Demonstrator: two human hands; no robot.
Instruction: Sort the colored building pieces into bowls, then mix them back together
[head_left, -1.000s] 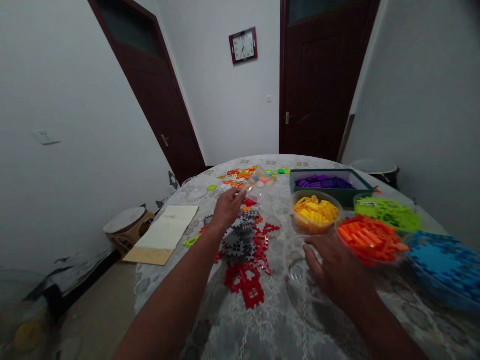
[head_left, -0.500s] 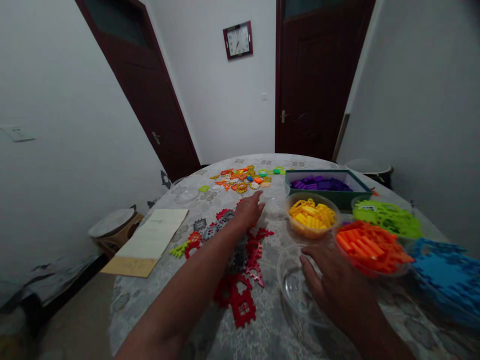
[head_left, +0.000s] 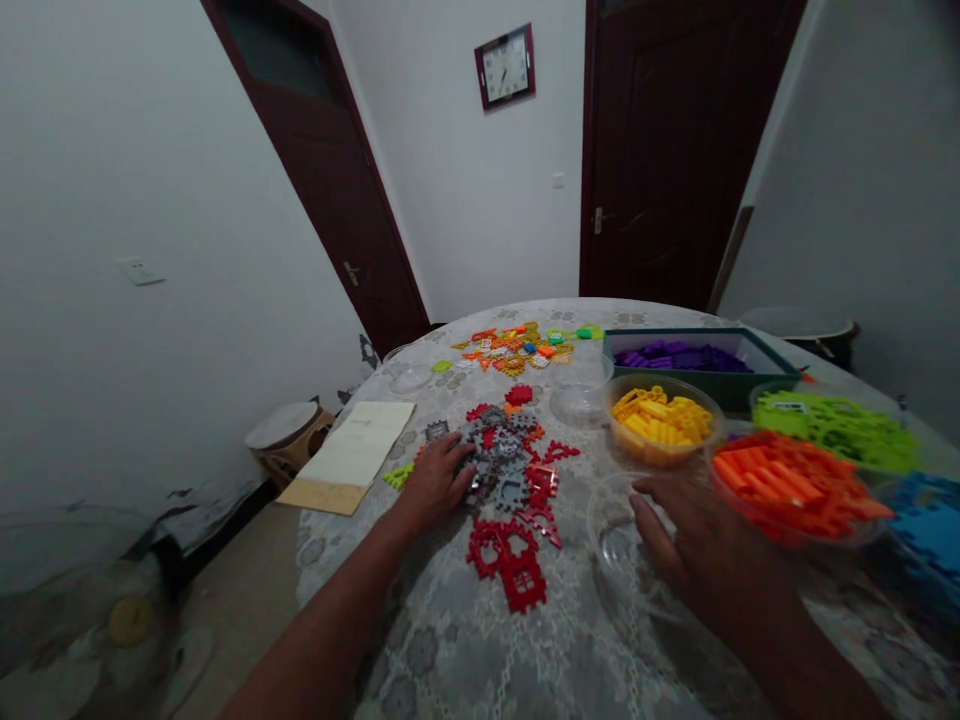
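My left hand lies palm down at the left edge of a pile of grey notched plastic building pieces, fingers spread and touching it. Red building pieces lie around the pile, with a linked group nearer me. A lime piece shows left of my left hand. My right hand holds the right rim of a clear round plastic bowl, its thumb over the inside. The undersides of its fingers are hidden. I see no pieces in that bowl.
Tubs of yellow pieces, orange pieces, lime pieces and blue pieces stand at right. Behind them is a box of purple pieces. Mixed pieces lie at the far side. An open notebook is at left.
My left hand has drawn back toward me and left, from above the far side of the grey pile to its left edge. My right hand stays at the clear bowl. The view has shifted left.
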